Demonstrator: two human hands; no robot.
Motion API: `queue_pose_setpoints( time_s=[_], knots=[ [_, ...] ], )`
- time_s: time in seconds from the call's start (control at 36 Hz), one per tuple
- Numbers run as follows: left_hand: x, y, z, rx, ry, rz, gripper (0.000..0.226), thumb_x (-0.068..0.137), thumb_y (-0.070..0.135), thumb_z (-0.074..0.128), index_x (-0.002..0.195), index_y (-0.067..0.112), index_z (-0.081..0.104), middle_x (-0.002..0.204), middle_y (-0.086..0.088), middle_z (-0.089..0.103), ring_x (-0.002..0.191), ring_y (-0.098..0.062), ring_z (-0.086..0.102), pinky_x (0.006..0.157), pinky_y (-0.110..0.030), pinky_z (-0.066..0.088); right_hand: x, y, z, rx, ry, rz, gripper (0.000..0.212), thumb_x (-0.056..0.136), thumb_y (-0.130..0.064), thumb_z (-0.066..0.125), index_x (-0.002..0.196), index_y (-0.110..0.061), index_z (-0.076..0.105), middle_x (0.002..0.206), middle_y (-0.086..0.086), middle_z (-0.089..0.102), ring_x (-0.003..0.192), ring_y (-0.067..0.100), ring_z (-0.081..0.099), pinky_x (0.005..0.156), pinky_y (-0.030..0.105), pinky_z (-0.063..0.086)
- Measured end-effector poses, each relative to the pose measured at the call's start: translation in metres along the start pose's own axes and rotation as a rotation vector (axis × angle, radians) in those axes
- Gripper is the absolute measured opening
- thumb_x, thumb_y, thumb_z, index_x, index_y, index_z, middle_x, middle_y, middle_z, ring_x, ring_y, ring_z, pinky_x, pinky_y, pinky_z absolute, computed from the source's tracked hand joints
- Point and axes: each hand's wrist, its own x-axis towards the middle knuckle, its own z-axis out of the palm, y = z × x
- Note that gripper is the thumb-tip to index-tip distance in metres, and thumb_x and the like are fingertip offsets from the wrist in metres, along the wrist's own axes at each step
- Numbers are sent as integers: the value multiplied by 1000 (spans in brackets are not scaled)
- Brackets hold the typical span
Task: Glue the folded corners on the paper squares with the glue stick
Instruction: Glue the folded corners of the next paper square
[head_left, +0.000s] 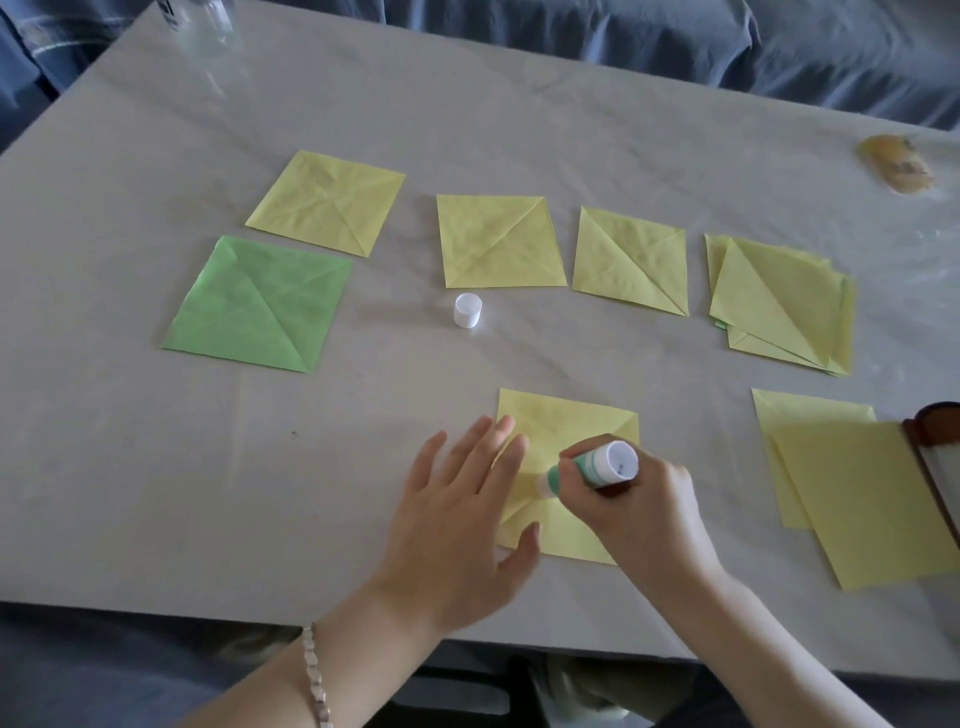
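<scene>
At the far left of the grey table (156, 493): one green folded square (260, 304), lying flat, corners meeting at the centre. Just beyond and to its right, a yellow folded square (326, 203), also flat. Neither shows whether glue has been applied; can't tell from the creases alone.

Centre: a second yellow folded square (500, 241), with the white glue cap (468, 310) standing loose just in front of it. Nearer the table edge, the working square (566, 475) lies under both hands. Left hand (457, 519) is flat and spread, fingers resting on the square's left edge, gripping nothing, just pinning paper. Right hand (644, 512) is closed round the glue stick (592, 470), tip angled down and touching the paper near its middle, where the folded corners meet.

Right of centre: a third folded yellow square (631, 260), then a small stack of folded squares (784, 304), fanned slightly. Nearest on the right, plain yellow sheets (862, 499), apparently not yet folded, overlapping, beside a dark-framed object (935, 457) at the frame's edge.

Judgement: gluing is mid-way at best. One square is in hand now; the stack likely awaits its turn, and the flat sheets need folding first.
</scene>
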Motion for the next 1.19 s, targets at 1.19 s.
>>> queue_pose_setpoints(
  time_s=[1.19],
  knots=[
    [0, -8, 12, 55, -10, -45, 83, 68, 55, 45, 138, 10, 36, 138, -4, 52, 132, -18, 35, 105, -49, 22, 9, -3, 13, -63, 54, -54, 8, 71, -21, 69, 66, -16, 65, 60, -2, 62, 59, 15, 55, 54, 28, 44]
  ],
)
